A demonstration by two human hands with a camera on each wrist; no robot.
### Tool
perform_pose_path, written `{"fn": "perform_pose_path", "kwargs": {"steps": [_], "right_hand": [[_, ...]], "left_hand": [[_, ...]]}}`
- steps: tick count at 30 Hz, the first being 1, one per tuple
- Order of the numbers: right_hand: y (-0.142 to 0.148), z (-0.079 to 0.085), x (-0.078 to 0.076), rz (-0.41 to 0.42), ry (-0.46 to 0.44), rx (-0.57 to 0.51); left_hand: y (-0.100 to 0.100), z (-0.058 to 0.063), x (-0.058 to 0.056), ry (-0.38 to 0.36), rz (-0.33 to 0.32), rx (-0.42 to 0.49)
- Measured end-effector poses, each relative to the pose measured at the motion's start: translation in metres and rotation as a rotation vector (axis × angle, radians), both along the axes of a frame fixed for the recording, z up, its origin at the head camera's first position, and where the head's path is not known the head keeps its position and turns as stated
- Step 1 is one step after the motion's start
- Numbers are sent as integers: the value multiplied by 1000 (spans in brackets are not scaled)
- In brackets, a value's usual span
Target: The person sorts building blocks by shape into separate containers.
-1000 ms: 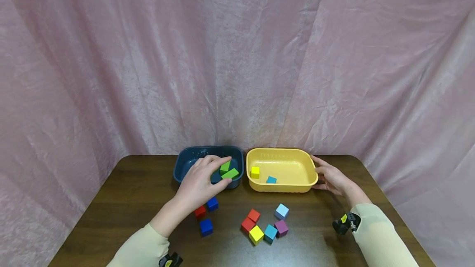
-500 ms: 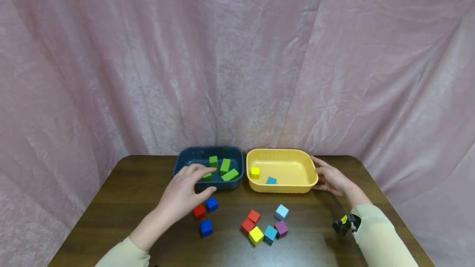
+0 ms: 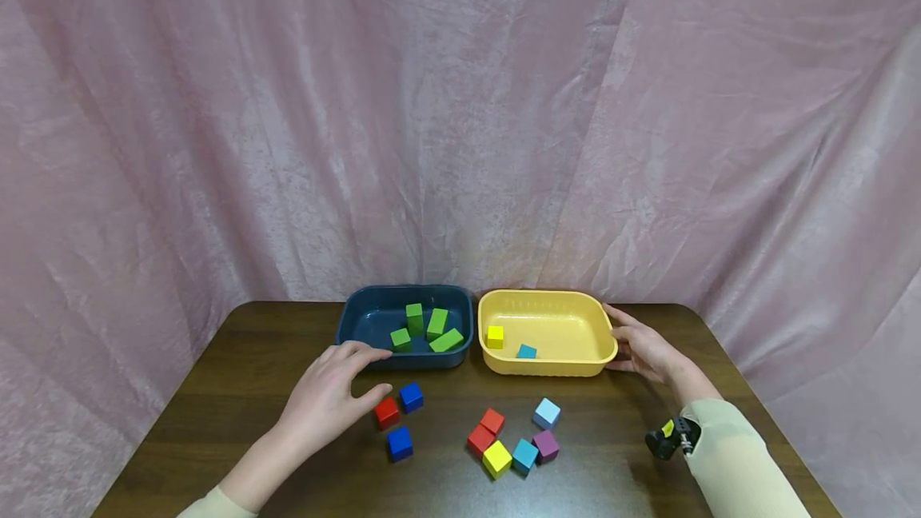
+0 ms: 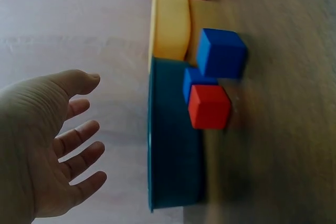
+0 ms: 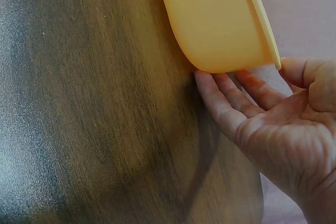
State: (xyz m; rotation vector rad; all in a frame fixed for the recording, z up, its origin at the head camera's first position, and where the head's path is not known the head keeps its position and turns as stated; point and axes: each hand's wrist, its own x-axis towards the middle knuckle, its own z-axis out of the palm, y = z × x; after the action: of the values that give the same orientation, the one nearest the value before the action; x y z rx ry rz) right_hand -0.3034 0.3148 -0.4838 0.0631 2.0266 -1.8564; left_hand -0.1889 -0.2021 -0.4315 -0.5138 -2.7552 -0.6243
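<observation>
My left hand (image 3: 327, 390) hovers in front of the dark blue bin (image 3: 367, 294), fingers spread and nothing between them. Beside its thumb sit a red cube (image 3: 387, 412), a blue cube (image 3: 412, 397) and another blue cube (image 3: 400, 444). In the left wrist view the palm (image 4: 31, 150) is apart from the bin and the cubes. Several green blocks (image 3: 436, 324) lie inside the dark blue bin. At the right end of the yellow bin (image 3: 550, 366), my right hand (image 3: 647, 350) rests its fingertips (image 5: 207, 80) against the wall, fingers fairly straight.
A yellow cube (image 3: 495, 336) and a teal block (image 3: 527, 351) are in the yellow bin. On the brown table (image 3: 237, 390), a mid-table group holds red cubes (image 3: 480, 440), a yellow cube (image 3: 497, 459), a teal cube (image 3: 524, 456), a purple cube (image 3: 546, 446) and a light blue cube (image 3: 547, 413).
My left hand has drawn back from over the dark blue bin, toward the lower left, uncovering more green blocks there. The right hand stays at the yellow bin.
</observation>
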Motion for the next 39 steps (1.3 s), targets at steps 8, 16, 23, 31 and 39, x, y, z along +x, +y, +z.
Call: {"fn": "perform_pose_path", "kwargs": {"steps": [8,16,23,31,39], "right_hand": [[0,0,0,-2,-1,1],[0,-1,0,-4,-6,-5],[1,-1,0,0,-5,3],[1,-1,-1,9,-8,1],[1,0,-1,13,-5,-5]], "left_hand": [[-7,-16,2,-79,46,-30],[-8,-37,-1,-167,87,-83],[-8,-50,-3,-193,107,-108],[-8,-61,-1,-178,107,-120],[-8,-67,-2,-204,118,-131]]}}
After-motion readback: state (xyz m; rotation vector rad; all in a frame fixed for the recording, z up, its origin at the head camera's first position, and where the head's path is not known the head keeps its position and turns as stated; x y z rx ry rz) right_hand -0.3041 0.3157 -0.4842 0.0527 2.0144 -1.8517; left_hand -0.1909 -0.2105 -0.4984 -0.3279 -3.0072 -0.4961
